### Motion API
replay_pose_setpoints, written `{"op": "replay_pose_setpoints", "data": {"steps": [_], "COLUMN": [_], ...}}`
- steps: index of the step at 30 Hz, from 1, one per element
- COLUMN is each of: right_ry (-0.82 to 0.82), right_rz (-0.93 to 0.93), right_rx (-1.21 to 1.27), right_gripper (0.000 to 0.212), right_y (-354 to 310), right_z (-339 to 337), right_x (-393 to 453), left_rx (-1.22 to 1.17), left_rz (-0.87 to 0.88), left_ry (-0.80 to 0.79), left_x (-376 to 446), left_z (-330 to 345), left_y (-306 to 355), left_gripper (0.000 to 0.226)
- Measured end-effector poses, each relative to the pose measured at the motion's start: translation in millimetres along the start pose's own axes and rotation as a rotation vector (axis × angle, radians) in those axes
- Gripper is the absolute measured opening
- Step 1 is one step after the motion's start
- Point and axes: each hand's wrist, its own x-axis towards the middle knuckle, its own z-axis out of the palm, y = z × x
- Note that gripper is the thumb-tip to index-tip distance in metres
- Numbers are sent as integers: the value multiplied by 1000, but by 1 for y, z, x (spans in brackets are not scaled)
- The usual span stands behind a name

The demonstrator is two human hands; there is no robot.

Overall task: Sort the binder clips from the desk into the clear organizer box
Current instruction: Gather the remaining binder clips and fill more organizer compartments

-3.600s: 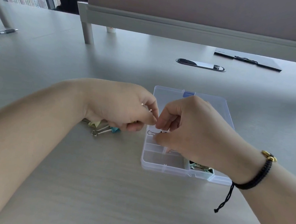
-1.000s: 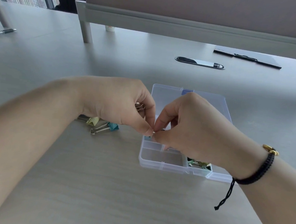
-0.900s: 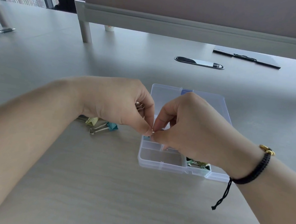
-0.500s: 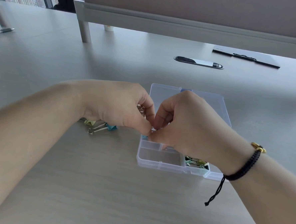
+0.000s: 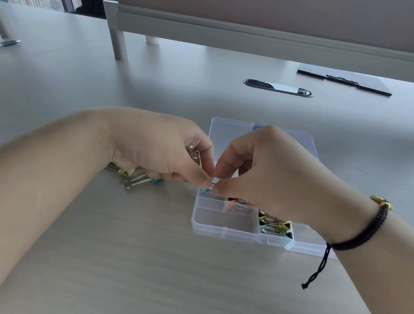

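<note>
Head view: both hands pinch one blue clip (image 5: 203, 191) at the box's (image 5: 223, 230) left edge.
Left hand (image 5: 162, 151) and right hand (image 5: 265, 170) grip it fingertip to fingertip; more clips (image 5: 139, 178) lie on the worktop (image 5: 122, 261) behind the left hand. Best lower it into a compartment before letting go, keeping the wire handles folded.

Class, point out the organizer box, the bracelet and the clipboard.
organizer box (image 5: 223, 227): head view, near front wall.
bracelet (image 5: 368, 233): head view, black cord on right wrist.
clipboard (image 5: 365, 82): head view, flat grey board.
</note>
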Motion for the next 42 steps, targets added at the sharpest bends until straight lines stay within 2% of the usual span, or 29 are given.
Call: {"op": "replay_pose_setpoints", "data": {"steps": [8, 14, 17, 20, 22, 24, 28, 32, 35, 38, 40, 42], "right_ry": [18, 44, 142, 308, 345, 333, 254, 210, 222, 229, 264, 322], "right_rz": [-10, -36, -77, -128, -159, -192, -243, -265, -253, -251, -248, -231], "right_rx": [9, 8, 19, 89, 147, 177, 165, 135, 117, 114, 136, 163], "right_gripper": [10, 10, 10, 7, 3, 6, 17, 12, 5, 8, 11, 9], "right_y": [2, 4, 6, 8, 6, 4, 3, 5, 5, 4, 6, 9], "right_z": [3, -1, -4, -4, -2, 1, 0, -1, -2, -4, -6, -9], "right_x": [1, 0, 1, 4, 4, 3, 1, 0, 0, 0, 1, 2], "left_rx": [-56, -43, -174, -352, -344, -243, -272, -259, -308, -315, -375, -486], "left_rz": [-28, -22, 0, 54, 65, 60, 75, 128, 193, 242, 264, 285], "left_ry": [-14, 35, 86, 136, 165, 200, 191, 198, 171, 116, 29, -49], "left_x": [1, 1, 1, 0, 0, -1, -6, -7, -8, -7, -6, -7], "left_z": [2, 2, -1, -2, -2, -1, 2, 5, 7, 3, -2, -8], "left_y": [1, 4, 6, 9, 13, 18, 18, 15, 13, 10, 8, 6], "left_gripper": [5, 7, 5, 13, 13, 10, 9, 10, 19, 27, 13, 11]}}
